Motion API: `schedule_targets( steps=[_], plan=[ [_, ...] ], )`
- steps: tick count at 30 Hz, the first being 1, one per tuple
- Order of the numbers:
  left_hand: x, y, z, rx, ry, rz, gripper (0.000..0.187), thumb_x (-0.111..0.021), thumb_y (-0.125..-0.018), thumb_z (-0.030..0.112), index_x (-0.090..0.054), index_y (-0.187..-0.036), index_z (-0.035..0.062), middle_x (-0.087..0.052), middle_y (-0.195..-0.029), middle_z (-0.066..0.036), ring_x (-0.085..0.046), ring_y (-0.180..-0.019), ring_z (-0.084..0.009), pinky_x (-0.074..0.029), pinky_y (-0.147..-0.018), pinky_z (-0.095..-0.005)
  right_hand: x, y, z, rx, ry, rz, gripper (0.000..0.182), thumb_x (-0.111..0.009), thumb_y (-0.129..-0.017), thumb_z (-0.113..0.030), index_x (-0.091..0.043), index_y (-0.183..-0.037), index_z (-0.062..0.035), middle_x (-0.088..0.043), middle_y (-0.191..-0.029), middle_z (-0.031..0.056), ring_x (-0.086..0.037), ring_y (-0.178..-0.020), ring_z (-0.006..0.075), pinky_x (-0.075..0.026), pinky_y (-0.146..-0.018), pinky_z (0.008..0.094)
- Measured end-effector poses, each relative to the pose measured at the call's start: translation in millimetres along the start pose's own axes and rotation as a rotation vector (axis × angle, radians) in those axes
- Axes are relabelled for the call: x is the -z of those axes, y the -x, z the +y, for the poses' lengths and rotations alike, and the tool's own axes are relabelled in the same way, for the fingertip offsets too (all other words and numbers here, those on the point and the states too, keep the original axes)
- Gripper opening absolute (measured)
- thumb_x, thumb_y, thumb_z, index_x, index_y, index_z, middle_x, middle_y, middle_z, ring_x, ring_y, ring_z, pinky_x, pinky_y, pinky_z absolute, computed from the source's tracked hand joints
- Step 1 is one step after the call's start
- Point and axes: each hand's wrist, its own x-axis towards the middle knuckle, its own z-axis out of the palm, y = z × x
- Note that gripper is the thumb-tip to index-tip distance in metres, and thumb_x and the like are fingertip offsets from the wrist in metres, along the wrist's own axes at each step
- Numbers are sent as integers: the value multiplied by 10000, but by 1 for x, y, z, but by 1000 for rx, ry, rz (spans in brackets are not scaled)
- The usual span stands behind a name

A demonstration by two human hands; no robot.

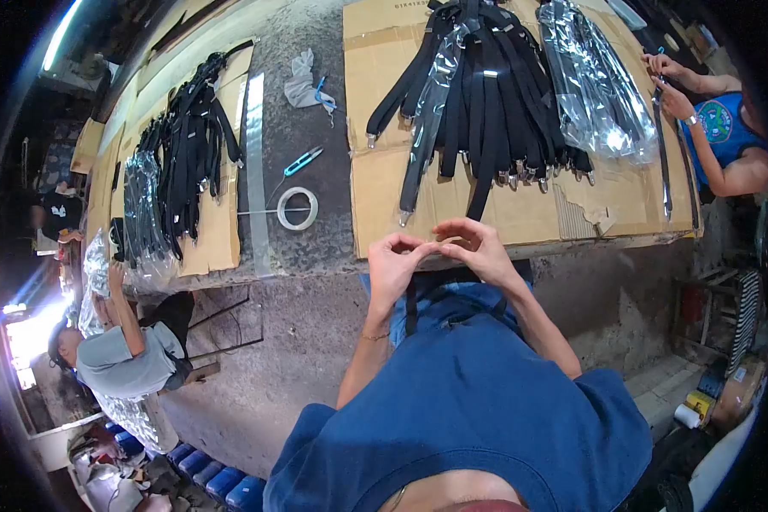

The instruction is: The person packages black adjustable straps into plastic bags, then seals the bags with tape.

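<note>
My left hand (394, 266) and my right hand (481, 254) meet at the table's front edge, thumbs and fingertips pinched together. What lies between the fingertips is too small to make out. Just beyond them a large fan of black elastic suspenders (503, 111) with metal clips spreads over a cardboard sheet (380, 183). One strap end reaches down close behind my right hand. A suspender in a clear plastic sleeve (435, 102) lies along the left side of that fan. More plastic-sleeved suspenders (602, 85) are heaped to its right.
Left on the table are a tape roll (298, 208), blue thread snips (303, 161), a crumpled grey cloth (301, 81) and another suspender pile (188, 154). A co-worker in grey (128, 358) sits at left; another person's hands (676, 90) hold a strap at right.
</note>
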Motion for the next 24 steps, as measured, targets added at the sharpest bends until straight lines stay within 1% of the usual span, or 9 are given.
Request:
schedule_targets(
  steps=[3,7,9,13,15,16,19,21,24],
  plan=[
    [-1,-8,-12,-111,127,-26,113,-736,-765,71,-644,-798,14,-648,-717,-30,-575,-643,-56,-454,-595,-183,-3,0,-2,28,30,-34,318,-656,-818,-14,-577,-1125,12,-618,-1005,64,-590,-913,111,-497,-799,251],
    [-2,-9,-6,-110,117,-75,95,-702,-798,63,-648,-833,-7,-654,-740,-43,-589,-651,-72,-470,-601,-203,-2,-3,0,0,-19,-25,279,-654,-826,-27,-591,-1095,15,-626,-971,52,-594,-876,103,-499,-776,248],
    [-6,-10,-9,-135,245,-83,95,-654,-837,52,-646,-888,-28,-656,-761,-59,-609,-675,-102,-498,-637,-224,-3,-2,-4,3,11,-41,222,-655,-832,-46,-609,-1040,16,-629,-891,31,-596,-828,91,-496,-738,236],
    [-7,-8,-2,-132,278,-59,125,-623,-861,57,-639,-934,-43,-660,-789,-79,-623,-719,-131,-516,-706,-253,1,-3,5,-6,22,-29,168,-655,-832,-46,-618,-985,12,-627,-837,17,-592,-791,81,-489,-714,227],
    [-10,-7,7,-203,491,54,148,-629,-854,59,-636,-965,-39,-664,-802,-81,-627,-753,-137,-512,-746,-263,2,-3,4,16,135,49,151,-655,-831,-44,-615,-968,5,-629,-833,15,-587,-773,74,-486,-702,223],
    [-12,-6,10,-204,491,53,148,-629,-854,59,-636,-965,-39,-664,-802,-81,-627,-753,-137,-512,-746,-263,2,-2,2,17,136,49,151,-655,-831,-44,-615,-968,5,-629,-833,15,-587,-773,74,-486,-702,223],
    [-11,-5,8,-57,446,17,153,-647,-838,67,-650,-951,-36,-667,-806,-75,-619,-757,-125,-498,-723,-256,0,-2,0,36,21,84,162,-649,-834,-45,-609,-982,7,-627,-823,13,-584,-760,75,-488,-708,220],
    [-2,-9,-9,-16,132,-184,141,-658,-828,80,-668,-916,-30,-664,-780,-61,-610,-734,-107,-481,-684,-235,0,-5,2,71,-21,122,195,-650,-834,-46,-601,-1013,14,-631,-817,20,-592,-773,82,-492,-732,220],
    [-2,-7,-7,28,72,-180,137,-654,-836,102,-681,-872,-27,-663,-763,-53,-602,-718,-95,-473,-671,-225,-5,-6,-15,65,-61,135,214,-649,-830,-35,-598,-1030,17,-647,-829,46,-607,-801,95,-498,-757,224]
  ],
)
